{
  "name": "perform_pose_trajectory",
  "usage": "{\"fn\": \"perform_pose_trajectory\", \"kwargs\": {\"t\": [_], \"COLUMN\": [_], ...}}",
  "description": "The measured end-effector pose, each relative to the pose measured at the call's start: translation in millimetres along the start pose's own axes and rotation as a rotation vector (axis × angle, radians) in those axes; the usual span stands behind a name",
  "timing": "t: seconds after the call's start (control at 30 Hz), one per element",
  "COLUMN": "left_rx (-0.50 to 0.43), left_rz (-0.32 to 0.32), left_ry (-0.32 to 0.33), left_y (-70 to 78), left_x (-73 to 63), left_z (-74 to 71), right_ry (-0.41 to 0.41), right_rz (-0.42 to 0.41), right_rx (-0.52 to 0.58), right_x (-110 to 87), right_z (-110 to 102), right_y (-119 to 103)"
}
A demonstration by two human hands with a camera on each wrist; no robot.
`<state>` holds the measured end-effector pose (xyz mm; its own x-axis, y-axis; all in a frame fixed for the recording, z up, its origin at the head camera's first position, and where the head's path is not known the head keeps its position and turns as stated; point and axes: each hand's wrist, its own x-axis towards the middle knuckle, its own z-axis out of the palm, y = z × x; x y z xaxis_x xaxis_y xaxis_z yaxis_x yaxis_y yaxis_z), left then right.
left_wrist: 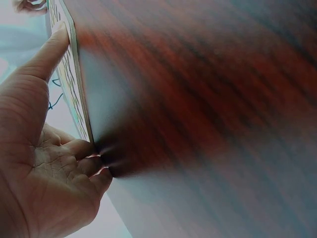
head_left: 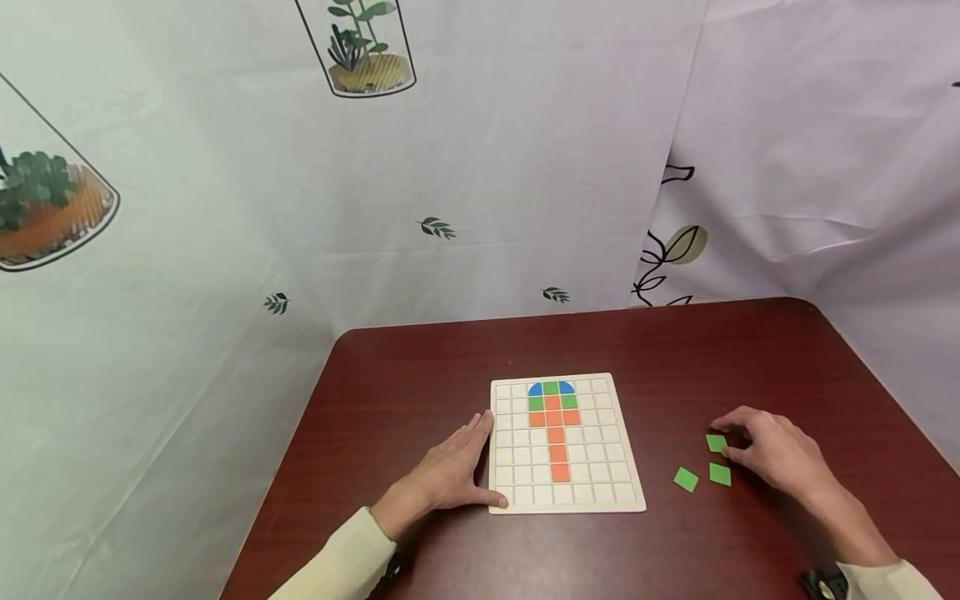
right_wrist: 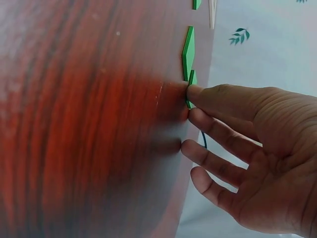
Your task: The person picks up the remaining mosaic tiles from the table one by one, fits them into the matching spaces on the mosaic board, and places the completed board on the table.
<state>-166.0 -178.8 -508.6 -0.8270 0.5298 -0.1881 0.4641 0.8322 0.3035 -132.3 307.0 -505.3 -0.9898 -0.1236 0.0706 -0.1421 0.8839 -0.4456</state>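
A white grid board (head_left: 525, 493) lies flat on the table, bearing a mushroom-like pattern of orange squares, green squares and blue rounded corner pieces. My left hand (head_left: 455, 467) rests along its left side, fingers fairly straight against the edge and the thumb over the near left corner; the left wrist view shows the same hand (left_wrist: 54, 163) from the palm side. To the right of the board, my right hand (head_left: 780, 450) pinches a green square tile (head_left: 716, 442) at the tabletop. In the right wrist view the thumb touches that tile (right_wrist: 192, 79), while the index finger is partly hidden.
Two more green tiles lie close by, one tile (head_left: 720, 474) just nearer me and another tile (head_left: 686, 479) towards the board. The dark red wooden table (head_left: 420, 367) ends at a pale curtain (head_left: 487, 167) printed with plants.
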Motion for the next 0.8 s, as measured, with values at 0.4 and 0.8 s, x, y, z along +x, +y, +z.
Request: {"fn": "perform_pose_trajectory", "kwargs": {"t": [0.4,0.8], "left_rx": [-0.001,-0.004], "left_rz": [0.004,0.004], "left_ry": [0.002,0.004], "left_y": [-0.2,0.6], "left_x": [-0.4,-0.8], "left_z": [-0.2,-1.0], "right_ry": [0.014,0.037], "right_rz": [-0.021,-0.039], "right_rx": [-0.053,-0.098], "right_x": [-0.1,-0.6], "right_z": [1.3,4.5], "right_y": [-1.3,-2.0]}}
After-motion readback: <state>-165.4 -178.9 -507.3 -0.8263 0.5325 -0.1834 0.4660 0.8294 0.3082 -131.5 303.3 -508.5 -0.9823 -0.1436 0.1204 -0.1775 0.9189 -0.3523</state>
